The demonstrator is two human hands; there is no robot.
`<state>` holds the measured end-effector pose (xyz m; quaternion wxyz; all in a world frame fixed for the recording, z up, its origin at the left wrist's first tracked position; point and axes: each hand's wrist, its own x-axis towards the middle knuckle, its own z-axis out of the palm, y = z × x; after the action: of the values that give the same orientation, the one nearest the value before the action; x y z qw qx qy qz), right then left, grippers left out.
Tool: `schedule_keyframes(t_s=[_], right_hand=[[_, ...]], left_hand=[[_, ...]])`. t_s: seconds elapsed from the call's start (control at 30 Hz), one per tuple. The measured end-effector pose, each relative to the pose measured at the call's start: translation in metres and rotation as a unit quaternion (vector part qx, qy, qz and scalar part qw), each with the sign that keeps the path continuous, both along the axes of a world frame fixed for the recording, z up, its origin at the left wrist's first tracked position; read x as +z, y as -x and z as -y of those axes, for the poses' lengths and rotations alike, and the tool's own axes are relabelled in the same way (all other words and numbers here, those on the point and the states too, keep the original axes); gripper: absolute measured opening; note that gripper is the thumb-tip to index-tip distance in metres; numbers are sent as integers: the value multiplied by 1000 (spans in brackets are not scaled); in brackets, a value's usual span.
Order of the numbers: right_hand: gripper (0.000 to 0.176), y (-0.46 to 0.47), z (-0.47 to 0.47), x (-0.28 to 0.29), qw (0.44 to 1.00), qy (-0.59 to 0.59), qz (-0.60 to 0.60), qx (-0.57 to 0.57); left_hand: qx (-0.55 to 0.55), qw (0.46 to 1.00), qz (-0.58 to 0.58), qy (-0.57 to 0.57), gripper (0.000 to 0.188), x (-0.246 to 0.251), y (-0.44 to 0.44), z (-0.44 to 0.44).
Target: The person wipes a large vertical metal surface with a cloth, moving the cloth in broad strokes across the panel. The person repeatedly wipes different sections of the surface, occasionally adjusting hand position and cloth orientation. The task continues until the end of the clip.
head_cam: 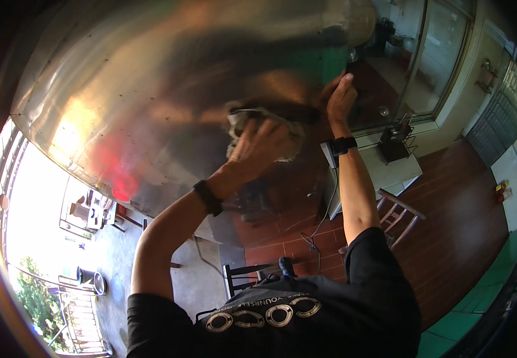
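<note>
A large metal sheet panel (pixel 187 67) with a dull, reflective surface and small rivet-like dots fills the upper view. My left hand (pixel 260 141) presses a crumpled, light-coloured cloth (pixel 292 150) against it, fingers spread over the fabric. Part of the cloth is hidden beneath the hand, and its reflection shows just above. Up at the panel's right edge, my right hand (pixel 342 99) is curled around the border with its thumb upward. Its other fingers are mostly hidden. A dark band circles each wrist.
Below stands a dark chair (pixel 240 277). To the right are a white cabinet (pixel 388 172) with a black rack (pixel 393 145), a wooden chair (pixel 404 210) and a sliding glass door (pixel 437 62). A cable (pixel 314 241) hangs over the red tile floor (pixel 285 257).
</note>
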<state>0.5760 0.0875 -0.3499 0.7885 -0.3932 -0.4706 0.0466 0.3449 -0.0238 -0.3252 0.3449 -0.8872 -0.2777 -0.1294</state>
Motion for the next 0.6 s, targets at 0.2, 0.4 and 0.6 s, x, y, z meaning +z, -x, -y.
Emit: schedule_keyframes(t_s=[0.2, 0.4, 0.6], right_hand=[[64, 2, 1, 0, 998, 49, -12, 23], [62, -3, -10, -1, 997, 49, 49, -39], [40, 36, 81, 43, 948, -40, 257, -182]], left_hand=[[59, 967, 248, 24, 51, 59, 69, 37], [42, 919, 388, 60, 65, 80, 97, 53], [-35, 884, 463, 47, 70, 77, 86, 52]])
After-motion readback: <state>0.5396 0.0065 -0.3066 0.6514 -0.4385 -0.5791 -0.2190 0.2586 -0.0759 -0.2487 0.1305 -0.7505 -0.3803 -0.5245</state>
